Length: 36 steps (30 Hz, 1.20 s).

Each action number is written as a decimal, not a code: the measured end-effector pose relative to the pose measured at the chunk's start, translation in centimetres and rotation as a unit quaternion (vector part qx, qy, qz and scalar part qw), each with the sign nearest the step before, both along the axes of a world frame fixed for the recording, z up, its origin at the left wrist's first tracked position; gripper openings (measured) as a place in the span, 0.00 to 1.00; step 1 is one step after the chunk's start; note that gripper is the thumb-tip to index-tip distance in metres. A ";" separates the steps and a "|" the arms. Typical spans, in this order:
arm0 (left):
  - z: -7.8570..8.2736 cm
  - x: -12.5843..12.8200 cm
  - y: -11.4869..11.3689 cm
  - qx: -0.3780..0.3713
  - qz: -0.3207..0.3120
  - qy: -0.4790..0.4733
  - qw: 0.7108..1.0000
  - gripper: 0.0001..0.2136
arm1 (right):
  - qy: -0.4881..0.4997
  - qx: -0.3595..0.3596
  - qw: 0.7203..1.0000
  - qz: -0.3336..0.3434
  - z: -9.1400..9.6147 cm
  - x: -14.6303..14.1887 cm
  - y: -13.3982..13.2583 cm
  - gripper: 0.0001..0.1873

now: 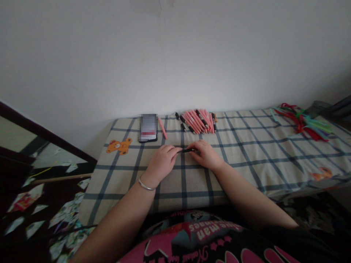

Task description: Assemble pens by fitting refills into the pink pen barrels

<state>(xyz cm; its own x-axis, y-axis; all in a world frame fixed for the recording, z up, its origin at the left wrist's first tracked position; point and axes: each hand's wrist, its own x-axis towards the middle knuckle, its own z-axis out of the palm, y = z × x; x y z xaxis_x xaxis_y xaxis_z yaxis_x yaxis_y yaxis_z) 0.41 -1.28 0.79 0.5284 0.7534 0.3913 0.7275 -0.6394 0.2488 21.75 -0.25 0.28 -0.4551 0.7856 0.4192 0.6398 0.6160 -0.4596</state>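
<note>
My left hand (162, 163) and my right hand (205, 155) meet over the middle of the tabletop. Pinched between the fingertips of both is a thin black pen-like stick (187, 150), lying level; its ends are hidden by my fingers. Just beyond my hands, a pile of pink pens (193, 123) with black parts lies near the wall. A single pink stick (162, 128), apart from the pile, rests farther left. Beside it is a dark flat device (148, 128) with a blurred-out screen.
A checked cloth (131, 179) with bear prints covers the table. Colourful strips (304, 122) are heaped at the far right, near a dark container (318, 107). The wall (178, 65) borders the table's back. Paper scraps (65, 215) litter the floor at left.
</note>
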 end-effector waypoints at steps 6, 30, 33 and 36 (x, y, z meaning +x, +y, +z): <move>-0.1 0.0 0.0 0.002 -0.009 0.000 1.000 0.14 | -0.029 0.006 1.000 -0.003 -0.1 0.0 0.1 0.07; -0.1 -0.1 0.1 0.004 0.003 0.004 1.000 0.14 | -0.005 0.001 1.000 0.002 -0.1 0.0 0.0 0.09; -0.1 -0.1 0.1 0.010 0.002 0.000 1.000 0.14 | -0.014 0.002 1.000 -0.002 -0.1 0.0 0.0 0.08; -0.1 0.0 0.1 0.014 -0.002 -0.001 1.000 0.14 | -0.024 0.003 1.000 -0.007 0.0 0.0 0.0 0.07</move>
<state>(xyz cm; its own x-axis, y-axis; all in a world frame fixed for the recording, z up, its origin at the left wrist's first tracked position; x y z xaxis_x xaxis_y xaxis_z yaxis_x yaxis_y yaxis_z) 0.37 -1.17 0.69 0.5297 0.7405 0.4136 0.7247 -0.6485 0.2329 21.76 -0.24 0.26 -0.4639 0.7894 0.4021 0.6697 0.6096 -0.4242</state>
